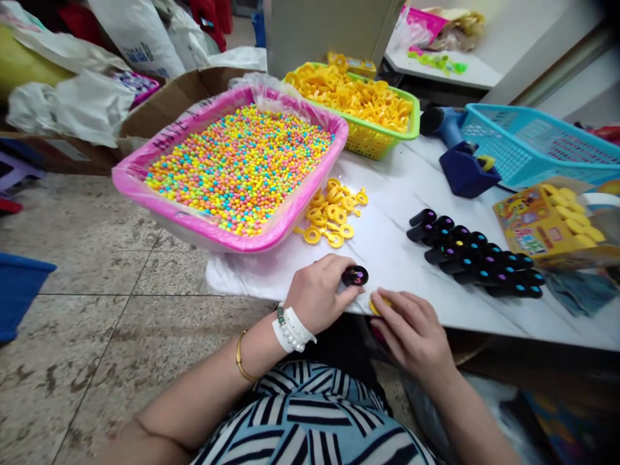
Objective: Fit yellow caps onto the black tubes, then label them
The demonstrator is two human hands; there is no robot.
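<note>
Left hand [317,292]: pinching black tube [355,276]; may tip if gripped loosely.
Right hand [420,330]: fingers nearly together on yellow piece [380,304]; may drop it, being beside table [475,316] edge.

The pink basin [285,236] near the table's [387,213] front-left edge looks like smooth, glossy plastic. The dark cylinders [462,248] look smooth.

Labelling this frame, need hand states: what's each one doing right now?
Left hand: closed, fingers around a black cylinder.
Right hand: fingers on a small yellow piece at the table edge, mostly hidden; grip looks closed.
</note>
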